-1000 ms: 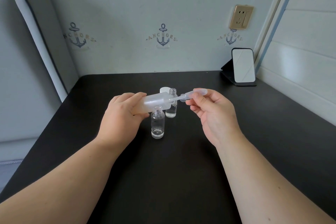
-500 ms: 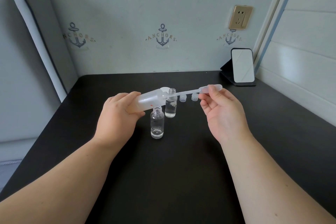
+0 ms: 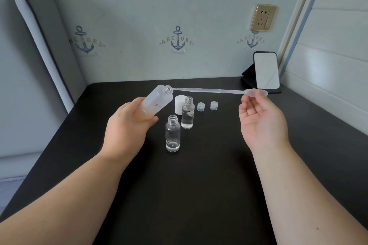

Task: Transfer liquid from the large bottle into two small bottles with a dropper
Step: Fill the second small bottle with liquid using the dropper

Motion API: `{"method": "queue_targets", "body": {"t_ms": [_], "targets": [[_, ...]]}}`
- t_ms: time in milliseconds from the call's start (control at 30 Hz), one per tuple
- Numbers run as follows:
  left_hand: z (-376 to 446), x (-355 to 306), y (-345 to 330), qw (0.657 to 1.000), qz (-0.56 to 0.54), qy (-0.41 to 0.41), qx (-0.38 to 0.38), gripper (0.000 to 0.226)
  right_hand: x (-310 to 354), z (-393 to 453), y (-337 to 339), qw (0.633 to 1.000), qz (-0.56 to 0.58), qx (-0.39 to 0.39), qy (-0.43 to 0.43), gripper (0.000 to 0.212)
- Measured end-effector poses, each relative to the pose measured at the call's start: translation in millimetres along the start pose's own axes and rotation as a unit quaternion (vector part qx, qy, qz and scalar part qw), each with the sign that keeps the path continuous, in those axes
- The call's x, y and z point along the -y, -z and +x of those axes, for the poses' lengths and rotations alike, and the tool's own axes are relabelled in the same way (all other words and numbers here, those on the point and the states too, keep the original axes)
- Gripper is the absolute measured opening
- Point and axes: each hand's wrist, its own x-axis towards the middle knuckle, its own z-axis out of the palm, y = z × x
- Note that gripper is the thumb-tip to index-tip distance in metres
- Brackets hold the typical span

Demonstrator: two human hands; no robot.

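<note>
My left hand [image 3: 127,127] grips the large frosted bottle [image 3: 157,101], tilted with its open mouth up and to the right. My right hand [image 3: 260,119] pinches the bulb of a clear plastic dropper [image 3: 215,91], held nearly level, its tip just at the bottle's mouth. Two small clear glass bottles stand uncapped on the black table [image 3: 199,185]: the near one [image 3: 172,133] holds a little liquid, the far one [image 3: 188,112] holds more.
A white cap [image 3: 179,103] stands behind the far small bottle. Two small clear caps [image 3: 201,106] [image 3: 213,105] lie to its right. A small mirror on a black stand [image 3: 265,70] sits at the back right corner, by the wall.
The dropper has been drawn out of the large bottle to the right; only its tip is at the mouth now. My left hand has lifted and tilted the bottle up a little.
</note>
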Motion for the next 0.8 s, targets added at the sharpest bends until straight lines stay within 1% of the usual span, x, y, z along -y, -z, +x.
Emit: {"method": "queue_targets", "body": {"t_ms": [33, 67, 167, 233, 300, 367, 400, 500, 633, 700, 800], "targets": [[0.1, 0.0, -0.1, 1.0, -0.014, 0.008, 0.004, 0.027, 0.2, 0.5, 0.0, 1.0, 0.009, -0.004, -0.003, 0.017], [0.1, -0.1, -0.5, 0.999, -0.029, 0.015, 0.006, 0.025, 0.1, 0.6, 0.3, 1.0, 0.017, -0.004, -0.005, 0.015], [-0.5, -0.3, -1.0, 0.998, -0.056, 0.022, 0.009, 0.021, -0.2, 1.4, 1.8, 1.0, 0.022, 0.013, 0.001, 0.034], [-0.7, 0.4, -0.7, 0.997, -0.069, 0.031, 0.011, 0.019, -0.1, 0.6, 1.3, 1.0, 0.015, 0.023, 0.001, 0.037], [-0.3, 1.3, -0.6, 0.996, -0.081, 0.04, 0.011, 0.019, 0.0, 0.8, 1.5, 1.0, 0.017, 0.02, -0.006, 0.027], [0.4, 0.7, -0.9, 0.995, -0.095, 0.043, 0.009, 0.026, -0.4, 1.8, 1.9, 1.0, 0.021, 0.012, -0.009, 0.011], [0.4, 0.0, -0.6, 0.994, -0.099, 0.045, 0.008, 0.029, -0.6, 2.2, 2.2, 1.0, 0.022, 0.01, -0.009, 0.007], [1.1, 0.2, -1.1, 0.992, -0.105, 0.065, 0.004, 0.024, -2.0, 3.5, 2.7, 1.0, 0.018, 0.003, -0.01, 0.015], [2.9, 1.0, -2.7, 0.993, -0.089, 0.082, 0.001, 0.041, -1.9, 2.8, 2.2, 1.0, 0.005, 0.005, -0.008, 0.023], [2.5, -0.9, -2.3, 0.993, -0.087, 0.082, 0.004, 0.043, -2.2, 2.7, 2.4, 1.0, -0.002, 0.009, -0.01, 0.026], [1.0, -1.8, -1.3, 0.988, -0.123, 0.091, 0.011, 0.043, -2.0, 3.3, 2.7, 1.0, -0.01, 0.013, -0.01, 0.032]]}}
